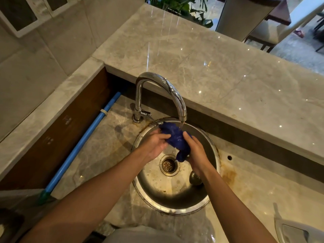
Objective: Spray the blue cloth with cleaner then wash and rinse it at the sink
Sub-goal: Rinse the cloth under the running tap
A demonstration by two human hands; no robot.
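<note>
The blue cloth (176,138) is bunched up and wet, held over the round steel sink (208,195) right under the spout of the chrome tap (172,92). A thin stream of water runs from the spout onto the cloth, and water drips from its lower end toward the drain (169,164). My left hand (155,145) grips the cloth's left side. My right hand (197,152) grips its right side and lower end. Both hands are inside the sink's rim.
A raised marble ledge (219,71) runs behind the sink. A blue pipe (84,146) lies along the left wall. A grey-white spray bottle top (294,230) shows at the bottom right. A metal plug (194,178) lies in the sink by my right wrist. Rust stains mark the counter.
</note>
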